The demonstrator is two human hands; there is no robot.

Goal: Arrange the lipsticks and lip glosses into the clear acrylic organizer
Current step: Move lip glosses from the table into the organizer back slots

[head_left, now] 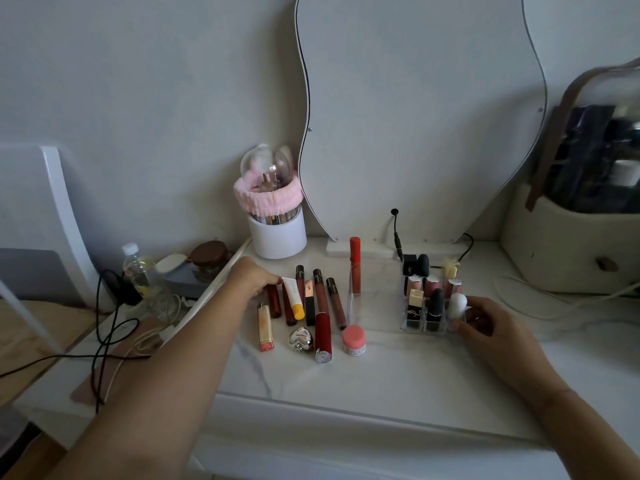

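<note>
A clear acrylic organizer (408,322) stands at the right of the marble top with several lipsticks upright in its slots. My right hand (491,327) grips its front right corner, beside a white egg-shaped lipstick (458,305). Left of it lie several lip glosses and lipsticks in a row. My left hand (252,277) pinches the top end of a white tube with a yellow cap (293,298) that rests across dark red glosses. A red lipstick (322,337), a heart-shaped silver case (302,338) and a pink jar (354,340) lie in front. An orange-red gloss (355,265) stands upright.
A wavy mirror (415,116) leans at the back with a black cable (396,233) plugged in. A white brush holder (277,233) with a pink band stands at its left. A beige storage case (568,251) fills the right. Bottles, jars and cords sit off the table's left edge.
</note>
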